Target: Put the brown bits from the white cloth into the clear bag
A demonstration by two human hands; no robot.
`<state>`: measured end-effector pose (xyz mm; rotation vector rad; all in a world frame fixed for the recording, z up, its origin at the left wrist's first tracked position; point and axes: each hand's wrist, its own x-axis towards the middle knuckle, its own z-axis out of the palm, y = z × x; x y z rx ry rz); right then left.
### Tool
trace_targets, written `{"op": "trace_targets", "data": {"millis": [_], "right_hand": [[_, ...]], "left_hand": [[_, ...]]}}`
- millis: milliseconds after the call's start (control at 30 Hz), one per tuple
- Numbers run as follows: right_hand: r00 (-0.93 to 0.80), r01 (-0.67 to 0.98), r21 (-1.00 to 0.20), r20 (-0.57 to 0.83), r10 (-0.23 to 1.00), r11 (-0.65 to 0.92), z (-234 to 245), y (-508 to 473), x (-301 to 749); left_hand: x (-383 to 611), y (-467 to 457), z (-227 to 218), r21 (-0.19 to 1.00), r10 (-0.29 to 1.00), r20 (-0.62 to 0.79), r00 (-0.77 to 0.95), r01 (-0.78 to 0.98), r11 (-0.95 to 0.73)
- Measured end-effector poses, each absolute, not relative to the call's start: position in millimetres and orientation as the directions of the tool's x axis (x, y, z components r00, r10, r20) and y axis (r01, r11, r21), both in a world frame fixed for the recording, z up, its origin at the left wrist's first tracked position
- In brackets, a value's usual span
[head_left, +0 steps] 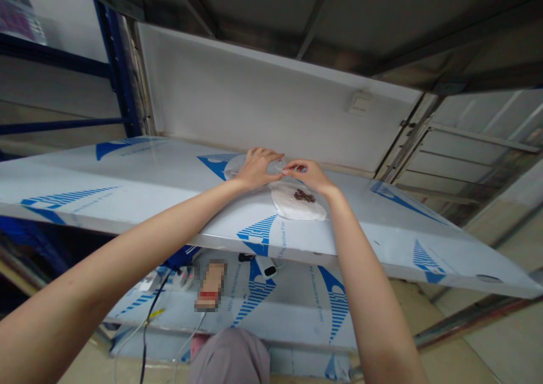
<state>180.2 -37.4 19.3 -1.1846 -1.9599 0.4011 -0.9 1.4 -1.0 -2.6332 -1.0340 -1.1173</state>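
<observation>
My left hand (258, 168) rests far back on the shelf, its fingers curved over a clear, see-through plastic piece (232, 168) that looks like a shallow container or bag. Just right of it, my right hand (310, 175) has its thumb and fingertips pinched together near the left thumb. What the right fingertips hold is too small to make out. Below the hands lies a flat white cloth or tissue (292, 206). On its upper right part sits a small heap of dark brown, twig-like bits (304, 195).
The shelf (161, 203) is covered in blue-printed protective film, with another shelf low overhead. A white wall (254, 95) with a switch (360, 103) stands behind. Below are a lower shelf (292, 305), a blurred-out object (212, 282), a small white device (266, 267) and cables.
</observation>
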Motion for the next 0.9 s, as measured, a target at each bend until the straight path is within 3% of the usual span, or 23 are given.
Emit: {"op": "trace_targets", "data": {"millis": [133, 300, 400, 567, 900], "right_hand": [[-0.206, 0.598, -0.618, 0.497, 0.843, 0.511, 19, -33, 183], [-0.119, 0.547, -0.659, 0.550, 0.827, 0.517, 20, -30, 189], [-0.076, 0.509, -0.703, 0.537, 0.840, 0.496, 21, -30, 189], [-0.053, 0.462, -0.755, 0.500, 0.865, 0.465, 21, -32, 187], [0.026, 0.438, -0.804, 0.458, 0.889, 0.402, 22, -34, 185]], "left_hand": [[0, 5, -1, 0.260, 0.574, 0.681, 0.454, 0.583, -0.769], [-4, 9, 8, 0.576, 0.681, 0.652, 0.333, 0.367, -0.731], [-6, 9, 13, 0.674, 0.735, 0.619, 0.278, 0.293, -0.678], [-7, 8, 14, 0.704, 0.771, 0.589, 0.241, 0.316, -0.636], [-7, 10, 13, 0.650, 0.760, 0.620, 0.194, 0.415, -0.636]]}}
